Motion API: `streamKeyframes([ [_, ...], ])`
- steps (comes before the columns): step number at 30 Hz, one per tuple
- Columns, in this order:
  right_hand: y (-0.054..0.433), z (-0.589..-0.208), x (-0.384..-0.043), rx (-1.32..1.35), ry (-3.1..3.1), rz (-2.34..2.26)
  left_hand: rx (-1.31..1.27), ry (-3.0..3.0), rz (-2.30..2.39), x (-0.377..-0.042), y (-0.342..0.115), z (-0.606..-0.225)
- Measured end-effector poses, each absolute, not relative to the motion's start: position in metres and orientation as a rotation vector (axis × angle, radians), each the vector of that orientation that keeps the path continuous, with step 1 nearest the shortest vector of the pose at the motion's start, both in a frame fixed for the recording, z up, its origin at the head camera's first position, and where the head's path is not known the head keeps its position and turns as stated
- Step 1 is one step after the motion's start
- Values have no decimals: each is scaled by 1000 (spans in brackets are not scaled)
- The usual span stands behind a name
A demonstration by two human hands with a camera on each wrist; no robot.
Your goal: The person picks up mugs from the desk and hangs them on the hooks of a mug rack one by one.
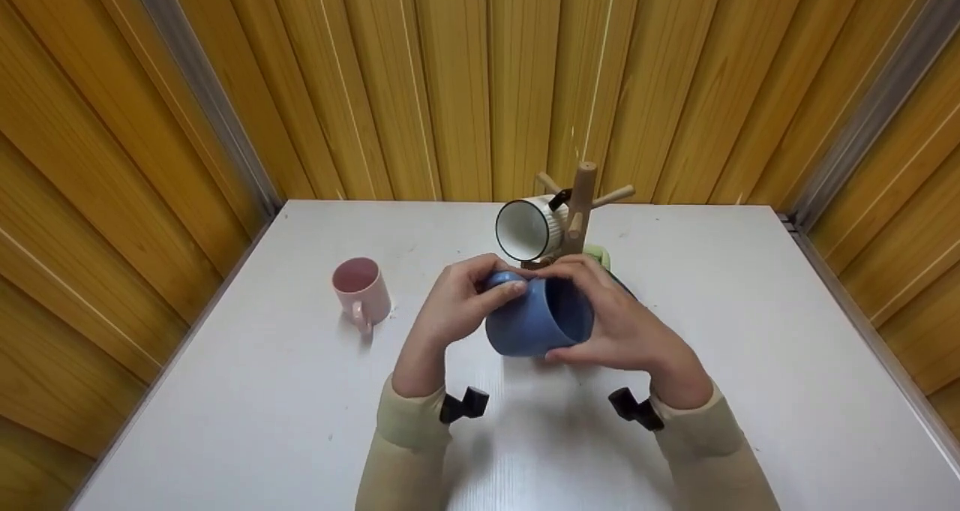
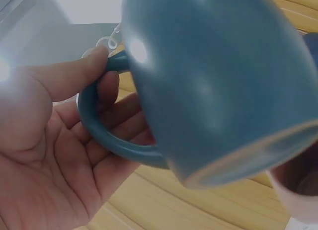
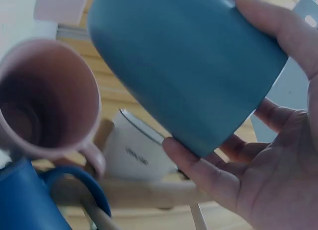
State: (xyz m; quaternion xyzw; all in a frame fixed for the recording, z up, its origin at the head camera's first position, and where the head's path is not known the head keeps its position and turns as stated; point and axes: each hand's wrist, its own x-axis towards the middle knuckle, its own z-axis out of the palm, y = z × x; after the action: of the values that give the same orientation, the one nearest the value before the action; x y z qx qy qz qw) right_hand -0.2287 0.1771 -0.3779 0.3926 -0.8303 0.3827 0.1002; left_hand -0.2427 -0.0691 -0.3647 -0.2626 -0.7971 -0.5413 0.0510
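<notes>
Both hands hold a blue mug [image 1: 519,327] up over the table, tilted so that its mouth faces right in the head view. Its looped handle [image 2: 94,118] is gripped by the left hand [image 1: 459,301], thumb on top and fingers curled through the loop. At the rim end, the right hand [image 1: 624,327] holds the mug with its thumb on one side and fingers on the other. Just behind the hands stands a wooden mug rack [image 1: 583,207]. On one of its pegs hangs a white mug [image 1: 523,230] with a dark rim and dark handle.
A pink mug [image 1: 370,295] stands upright on the white table [image 1: 262,346], left of the hands. Part of a light green handle [image 1: 600,254] shows behind the right hand. In the right wrist view a darker blue mug [image 3: 30,200] is near the rack. Wood-patterned panels [image 1: 450,83] enclose the table.
</notes>
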Motion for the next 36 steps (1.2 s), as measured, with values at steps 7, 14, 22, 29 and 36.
streamKeyframes([
  [7, 203, -369, -228, 1033, -2393, 1238, -616, -2447, -1744, -247, -63, -368],
  [14, 221, -366, -234, 776, -2403, 1242, -541, -2634, -1829, -252, -56, -372],
  [22, 223, -372, -247, 585, -2441, 1364, -449, -2534, -2023, -259, -38, -382],
  [29, 222, -378, -258, 486, -2480, 1464, -388, -2469, -2010, -267, -32, -391],
  [36, 220, -385, -266, 481, -2524, 1518, -321, -2518, -1895, -270, -34, -392],
])
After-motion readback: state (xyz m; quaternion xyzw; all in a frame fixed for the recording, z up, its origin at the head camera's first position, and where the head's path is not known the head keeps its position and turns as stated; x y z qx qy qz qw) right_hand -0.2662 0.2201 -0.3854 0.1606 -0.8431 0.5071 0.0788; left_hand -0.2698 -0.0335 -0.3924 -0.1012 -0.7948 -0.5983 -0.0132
